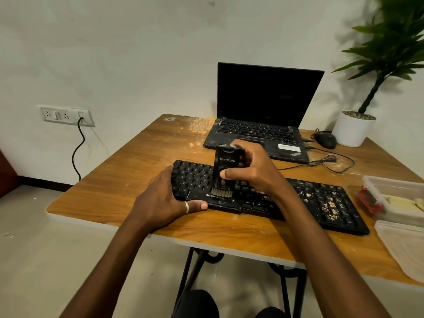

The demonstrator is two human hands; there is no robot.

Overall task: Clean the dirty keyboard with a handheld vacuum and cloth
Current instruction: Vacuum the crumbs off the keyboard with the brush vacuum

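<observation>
Two hands work at the black keyboard (321,203), which lies slantwise across the near part of the wooden table (128,171). The left hand (160,198) clasps its left end: the thumb, with a pale ring on it, stretches along the front edge, while the fingers lie close together, bent down over the leftmost keys. The right hand (252,168) grips a black handheld vacuum (226,161) that stands upright over the middle-left of the keyboard. Its thumb presses the near face of the body and its fingers curl round the far side, their tips hidden. The vacuum's pale brush nozzle (221,191) touches the bottom row of keys, just above the brand lettering. Pale crumbs (330,207) are thick on the keys at the keyboard's right end. Behind the hands an open laptop (268,95) with a dark screen sits on the table, and a black mouse (325,140) lies beside a white plant pot (351,131). Clear plastic containers (394,198) stand at the table's right edge. A black cable hangs from a wall socket (66,115) on the left.
</observation>
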